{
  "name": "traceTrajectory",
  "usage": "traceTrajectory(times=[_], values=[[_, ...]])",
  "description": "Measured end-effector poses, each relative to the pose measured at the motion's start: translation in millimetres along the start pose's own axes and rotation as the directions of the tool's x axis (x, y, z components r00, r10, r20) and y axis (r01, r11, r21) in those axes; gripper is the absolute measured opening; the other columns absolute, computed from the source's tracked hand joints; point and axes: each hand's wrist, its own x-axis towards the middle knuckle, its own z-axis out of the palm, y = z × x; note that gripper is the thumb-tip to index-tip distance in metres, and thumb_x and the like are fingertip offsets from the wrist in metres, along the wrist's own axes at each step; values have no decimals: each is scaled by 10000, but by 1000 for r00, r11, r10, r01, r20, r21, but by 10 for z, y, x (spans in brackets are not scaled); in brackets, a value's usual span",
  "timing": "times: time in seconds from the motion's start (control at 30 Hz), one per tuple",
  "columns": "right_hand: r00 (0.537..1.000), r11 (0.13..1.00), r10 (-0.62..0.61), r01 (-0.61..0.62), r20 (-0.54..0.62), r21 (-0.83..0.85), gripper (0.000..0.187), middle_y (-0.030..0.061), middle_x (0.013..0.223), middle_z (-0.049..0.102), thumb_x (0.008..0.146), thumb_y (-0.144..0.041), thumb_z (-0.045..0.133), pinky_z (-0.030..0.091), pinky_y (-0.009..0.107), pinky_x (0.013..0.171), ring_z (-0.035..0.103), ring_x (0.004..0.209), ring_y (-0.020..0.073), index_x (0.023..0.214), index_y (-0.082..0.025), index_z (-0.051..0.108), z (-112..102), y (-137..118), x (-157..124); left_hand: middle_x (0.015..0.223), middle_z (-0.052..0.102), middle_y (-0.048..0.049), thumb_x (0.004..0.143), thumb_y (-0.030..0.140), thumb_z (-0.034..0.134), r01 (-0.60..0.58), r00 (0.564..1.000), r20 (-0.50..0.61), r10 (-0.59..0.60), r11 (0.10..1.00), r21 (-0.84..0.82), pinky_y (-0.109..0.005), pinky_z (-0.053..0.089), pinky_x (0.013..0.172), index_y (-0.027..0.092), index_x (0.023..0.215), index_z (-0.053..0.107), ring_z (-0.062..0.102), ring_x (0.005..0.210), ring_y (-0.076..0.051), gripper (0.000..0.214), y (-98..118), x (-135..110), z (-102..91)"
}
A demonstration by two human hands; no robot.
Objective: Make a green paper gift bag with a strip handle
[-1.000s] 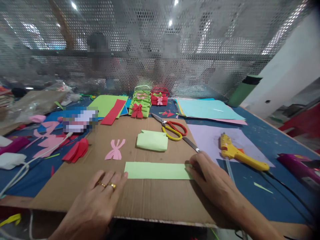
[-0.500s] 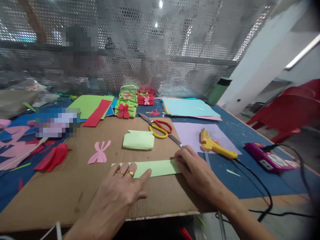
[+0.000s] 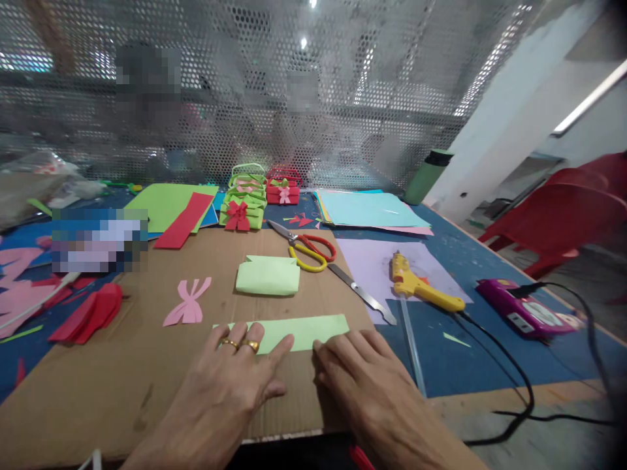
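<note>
A long light green paper strip [image 3: 304, 329] lies flat on a brown cardboard sheet [image 3: 122, 385]. My left hand [image 3: 230, 378], with rings on two fingers, rests flat on the strip's left part, fingers spread. My right hand [image 3: 360, 382] lies just right of it, fingertips pressing the strip's lower right edge. Behind the strip sit a folded light green paper piece [image 3: 268, 275] and a pink paper bow [image 3: 187, 302].
Red-and-yellow scissors [image 3: 308, 248], a metal blade [image 3: 365, 295], a yellow glue gun [image 3: 421, 284] on lilac paper and a purple glue gun [image 3: 524, 310] with black cable lie right. Red paper pieces [image 3: 88, 313], small paper baskets [image 3: 245, 202] and paper stacks [image 3: 372, 210] stand behind. Perforated screen at the back.
My right hand slid left from the strip's right end to its lower middle edge. My left hand moved onto the strip. The view shifted a little.
</note>
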Motion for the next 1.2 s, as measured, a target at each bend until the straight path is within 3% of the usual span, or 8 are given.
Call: traceTrajectory(times=[0.17,0.37,0.47,0.53,0.67,0.93,1.07,1.2], values=[[998,999,36,-36,-56,10,298,59,942,657,1065,-207,340,292,399,774,509,821,225,1044,-176,635,-61,131,-198,1097,675,-131,869,438,723,-12,1000,3,12,1000,-3,-432,454,802,321,1362,610,605,975,-316,519,-14,7,-8],[983,992,95,-106,-155,-63,399,43,772,624,1065,-216,326,320,391,734,486,724,216,828,-201,647,-271,257,-256,1081,693,-132,832,443,759,4,1000,-16,-4,1000,-2,-427,467,773,315,1314,648,624,941,-316,510,-19,21,2],[974,991,32,-61,-223,-121,342,106,939,677,1052,-179,345,382,399,781,541,868,250,991,-138,679,-293,153,-137,1096,704,-137,803,456,785,-16,999,-41,16,1000,5,-427,479,765,318,1316,644,640,923,-315,550,-23,34,32],[982,995,-31,12,-186,-101,383,154,1182,669,1070,-297,349,409,423,920,550,1094,287,1218,-74,623,-199,24,-38,1097,713,-137,794,473,788,-28,998,-58,28,1000,7,-422,489,759,323,1326,635,654,920,-313,573,-32,39,41],[992,995,-97,94,-82,-33,797,167,1200,690,949,-721,327,456,448,968,600,1094,314,1264,-44,606,61,-153,68,1087,734,-135,761,604,759,-55,997,-59,52,997,-48,-415,521,774,302,1307,649,683,919,-304,633,-74,-13,-33],[999,999,-21,23,-50,25,682,144,1206,686,945,-661,467,495,442,948,613,1084,304,1302,-88,566,72,-114,-1,1245,719,-107,950,545,542,-127,982,-135,135,989,70,-421,490,938,218,1333,624,667,1121,-285,511,-245,-340,-140],[995,994,104,-104,-12,20,639,115,1129,679,867,-601,655,515,398,848,613,972,276,1266,-110,564,21,-105,-112,1351,668,-78,928,625,532,-149,964,-213,160,987,67,-363,440,995,195,1393,572,637,1185,-258,634,-336,-486,72],[976,977,212,-213,-45,-20,428,62,955,661,887,-531,676,456,367,735,568,826,237,1065,-146,624,-93,-69,-258,1393,639,-71,969,661,370,-119,947,-304,102,992,-39,-366,340,1124,211,1583,287,610,1240,-253,766,-344,-658,401]])
